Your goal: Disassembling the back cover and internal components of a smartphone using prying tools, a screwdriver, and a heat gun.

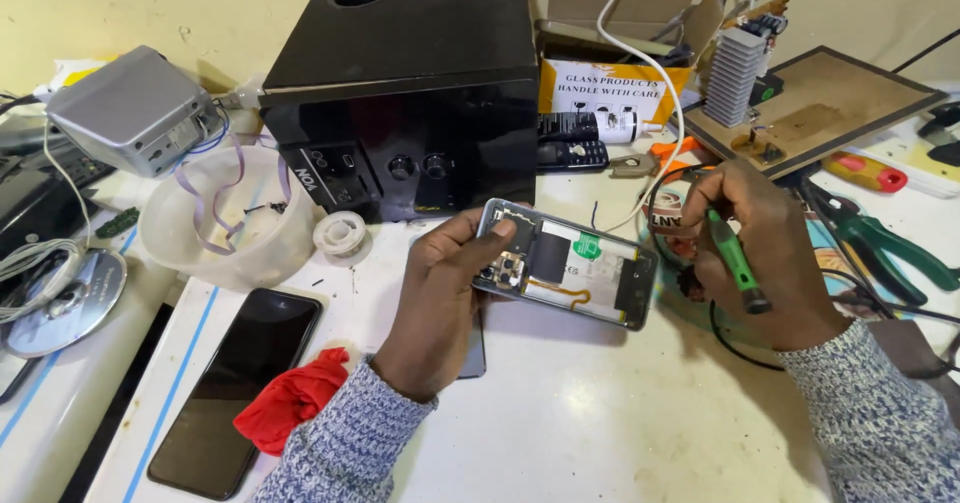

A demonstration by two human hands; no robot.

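Two hands are in view, a left hand (440,283) and a right hand (765,263). There are three phones: one opened smartphone (565,263) with its back off, one intact black smartphone (240,388) lying flat, and one keypad phone (572,155). Also one green-handled screwdriver (735,260), one pair of green-handled pliers (885,248), one black speaker box (400,83), one red cloth (292,398), one white bowl (225,228), one solder spool (340,233), one disc (65,303)

A black box (400,83) sits at twelve o'clock on the worktop (600,413), a dark phone (238,388) and red cloth (290,403) at seven, green pliers (885,248) at three.
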